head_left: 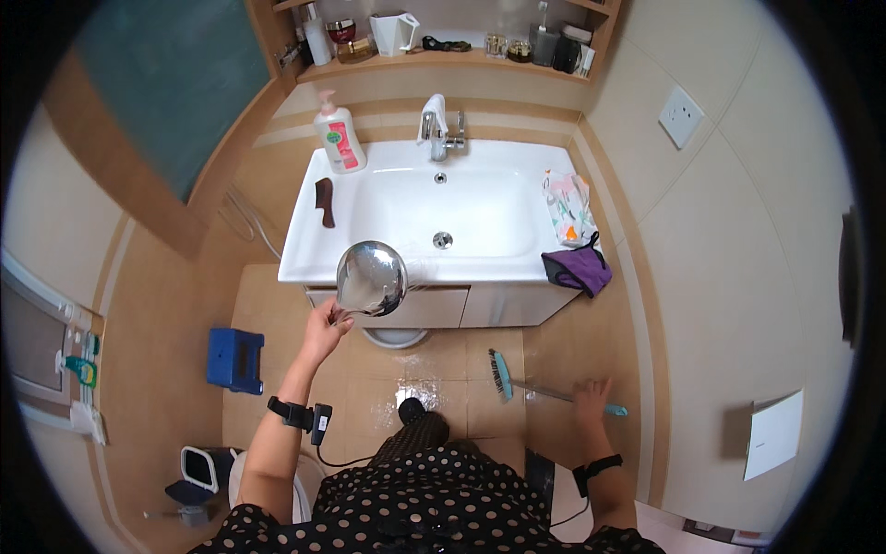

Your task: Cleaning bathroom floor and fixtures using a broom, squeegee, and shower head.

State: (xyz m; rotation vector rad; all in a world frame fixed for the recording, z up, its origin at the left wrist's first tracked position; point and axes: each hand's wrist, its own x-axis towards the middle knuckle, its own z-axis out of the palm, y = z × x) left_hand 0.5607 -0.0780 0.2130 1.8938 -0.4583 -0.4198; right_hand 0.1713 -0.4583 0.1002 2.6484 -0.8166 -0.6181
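Note:
My left hand (327, 331) grips the handle of a shiny metal water scoop (372, 278). Its round bowl hangs over the front edge of the white washbasin (311, 256), and a faint blur, perhaps water, shows beside it. My right hand (592, 400) is low on the right with fingers apart. Behind it passes the long handle of a scrubbing brush (500, 374) with a teal head and dark bristles. Whether that hand touches the handle cannot be told. The tiled floor (422, 374) looks wet and reflects light.
On the basin are a pump bottle (340, 138), a brown comb (324, 202), a pack of wipes (569, 208) and a purple cloth (580, 269). A white cloth drapes the faucet (437, 135). A blue stool (235, 360) and a toilet (302, 488) stand left. Walls close in both sides.

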